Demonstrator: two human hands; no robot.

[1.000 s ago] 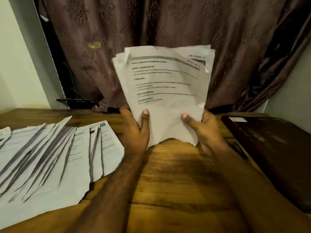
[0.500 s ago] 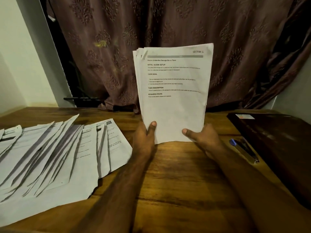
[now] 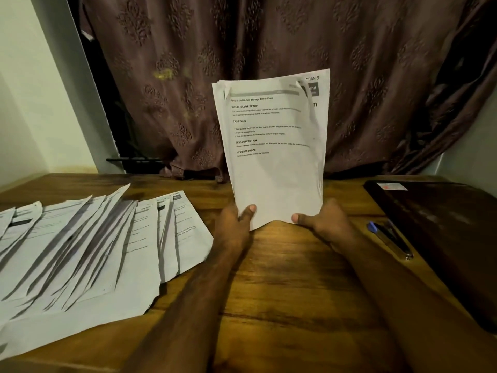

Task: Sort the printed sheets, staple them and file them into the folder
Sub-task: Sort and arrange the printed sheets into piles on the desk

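Two hands square a stack upright on the worktop.
The left hand (image 3: 236, 224) and right hand (image 3: 322, 223) pinch the stack (image 3: 271, 157) by its bottom corners, fingers clamped on the paper, mid-worktop (image 3: 282, 292). I judge it best to tap the bottom edge down with a loose grip until the fanned top corners align. Loose sheets (image 3: 88, 246) lie spread left; the stapler (image 3: 390, 238) and dark folder (image 3: 441, 232) wait right, within reach, nothing between.

A room in a home: a wooden table (image 3: 282, 305) stands against a patterned brown curtain (image 3: 269, 49) and pale painted walls (image 3: 32, 103), with printed sheets (image 3: 80, 251) spread across it.
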